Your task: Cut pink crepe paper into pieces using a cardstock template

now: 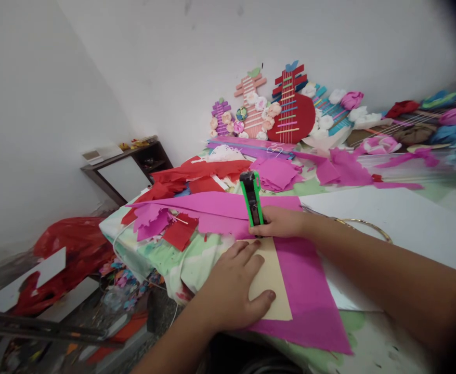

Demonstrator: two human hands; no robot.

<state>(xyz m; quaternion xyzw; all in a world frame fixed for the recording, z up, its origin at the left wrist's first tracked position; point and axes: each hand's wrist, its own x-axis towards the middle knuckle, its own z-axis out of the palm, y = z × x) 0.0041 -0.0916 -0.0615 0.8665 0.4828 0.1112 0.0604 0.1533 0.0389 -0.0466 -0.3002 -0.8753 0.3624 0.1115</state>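
My left hand [237, 285] lies flat with fingers spread on a cream rectangular card [276, 296]. That card rests on a bright pink sheet [313, 296], which shows past its right and lower edges. My right hand [280, 222] is closed around an upright green-and-black hand tool [252, 200], whose exact kind I cannot make out. The tool's lower end is by the card's top edge, close to my left fingertips; whether it touches the sheet is hidden. Under my right forearm, a gold-coloured loop [368, 226], perhaps a scissors handle, lies on a white board [403, 218].
Red scraps [181, 231] and folded pink pieces [276, 173] lie on the cloth-covered table [208, 254]. Guitar-shaped decorations, one a red guitar [296, 117], lean on the wall. A white cord [115, 234] hangs over the left edge. A dark cabinet [134, 163] stands behind.
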